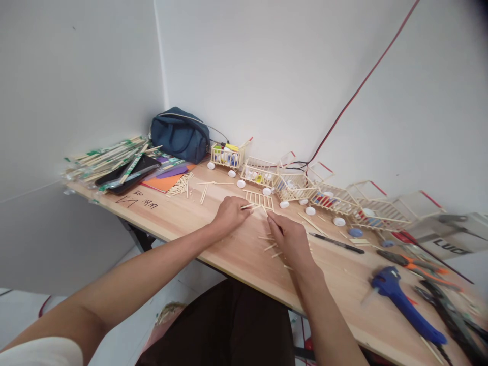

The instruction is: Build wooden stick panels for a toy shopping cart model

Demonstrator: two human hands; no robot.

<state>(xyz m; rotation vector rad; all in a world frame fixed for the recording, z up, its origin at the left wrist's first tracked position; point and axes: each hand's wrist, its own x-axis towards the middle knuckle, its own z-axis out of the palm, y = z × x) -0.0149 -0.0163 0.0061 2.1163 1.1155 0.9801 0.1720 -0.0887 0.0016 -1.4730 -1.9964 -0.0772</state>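
Note:
My left hand (pixel 230 214) is closed in a pinch on a thin wooden stick (pixel 249 206) that points right, just in front of a small flat ladder-like panel of sticks (pixel 260 199) lying on the wooden table (pixel 213 244). My right hand (pixel 290 237) rests knuckles-up beside it, fingers curled toward the same spot; whether it holds a stick is hidden. Loose short sticks (pixel 270 247) lie around the right hand.
A row of small stick-built carts (pixel 297 186) with white wheels lines the wall. A blue bag (pixel 180 135), wrapped chopsticks (pixel 110 156), a black tray and coloured paper sit at the left. A black pen (pixel 337 243), blue glue gun (pixel 404 304) and pliers (pixel 414 264) lie right.

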